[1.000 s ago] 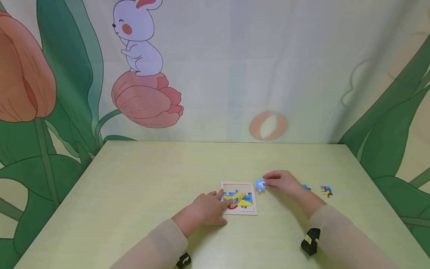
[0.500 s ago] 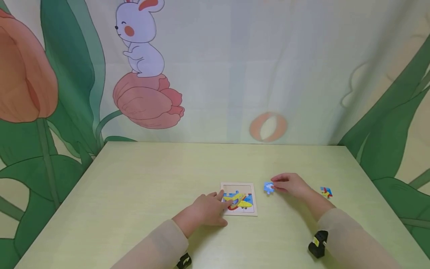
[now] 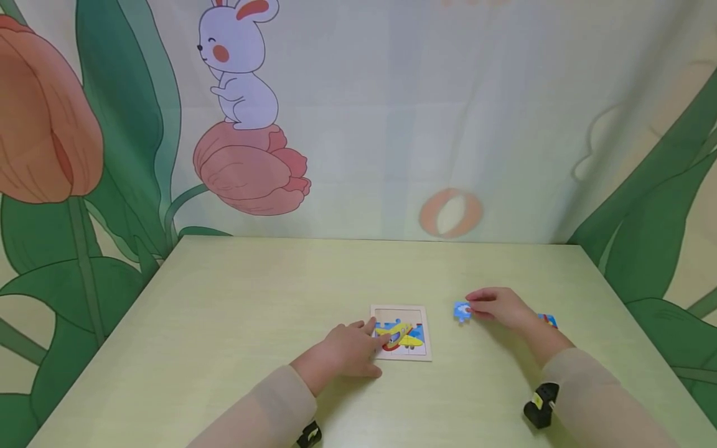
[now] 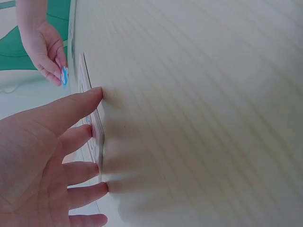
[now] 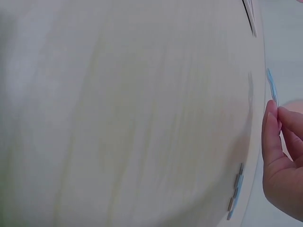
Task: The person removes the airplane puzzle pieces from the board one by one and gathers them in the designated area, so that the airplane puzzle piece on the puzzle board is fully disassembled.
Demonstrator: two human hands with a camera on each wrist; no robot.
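My left hand point(image 3: 350, 350) rests with straight, spread fingers on the left side of a small wooden jigsaw tray point(image 3: 428, 339). Inside it, fitted pieces show a yellow airplane point(image 3: 413, 341) on blue; bare wood shows along the upper part. To the right of the tray, my right hand point(image 3: 501, 306) pinches a blue-and-white jigsaw piece point(image 3: 461, 310) between thumb and fingers. The right wrist view shows that piece point(image 5: 271, 84) edge-on, raised off the table. In the left wrist view, my fingers lie along the tray's edge point(image 4: 98, 137).
Another jigsaw piece point(image 3: 548, 320), red and blue, lies beyond my right forearm, which partly hides it. Low in the right wrist view, loose pieces point(image 5: 235, 191) sit on the table. A pale wooden table point(image 3: 252, 292) ends at a printed curtain point(image 3: 358, 124).
My right hand has moved right, away from the tray, with the blue-and-white jigsaw piece. Its forearm now covers more of the loose pieces. My left hand stays on the tray.
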